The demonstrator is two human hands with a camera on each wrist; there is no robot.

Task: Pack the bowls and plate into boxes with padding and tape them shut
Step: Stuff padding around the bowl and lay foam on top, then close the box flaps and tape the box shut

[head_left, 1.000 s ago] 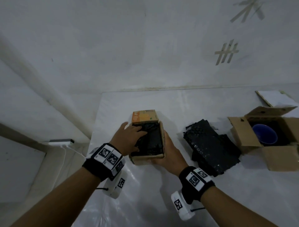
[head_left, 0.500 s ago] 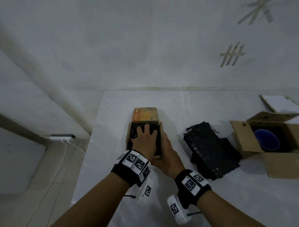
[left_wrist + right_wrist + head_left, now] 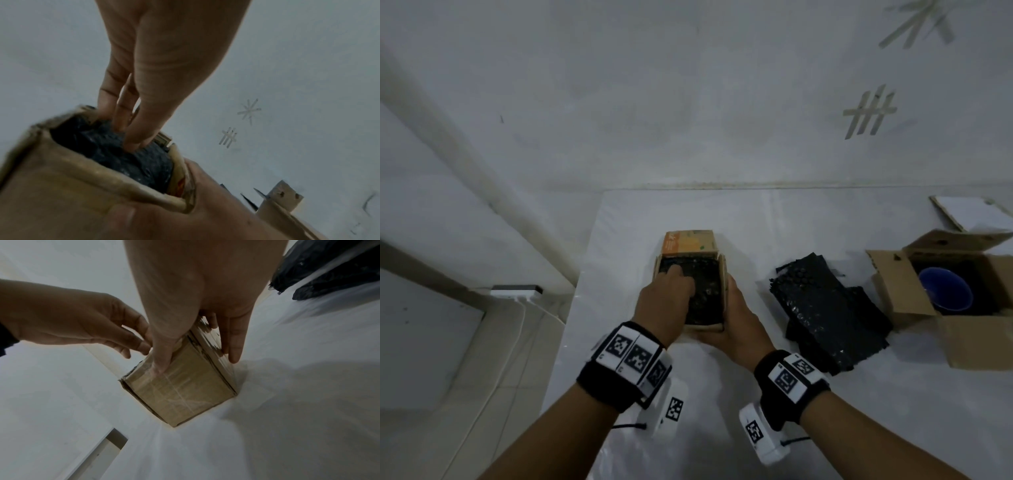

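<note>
A small cardboard box (image 3: 688, 241) with an orange far flap stands open on the white table (image 3: 722, 428), stuffed with black bubble-wrap padding (image 3: 707, 284). My left hand (image 3: 667, 301) reaches into it from the near side. In the left wrist view its straight fingers (image 3: 131, 134) push down on the padding (image 3: 123, 159) at the far left of the box. My right hand (image 3: 736, 322) grips the box's near right corner, thumb on the near wall (image 3: 185, 394), fingers along the right side. What lies under the padding is hidden.
A loose pile of black bubble wrap (image 3: 822, 308) lies just right of the small box. Further right stands a larger open carton (image 3: 979, 342) with a blue bowl (image 3: 945, 294) inside. A flat white board (image 3: 969, 212) lies at the far right. The table's left edge drops off beside my left arm.
My left hand came from the box's left side over its top and now pushes the padding down at the far left. The right hand kept its hold on the box.
</note>
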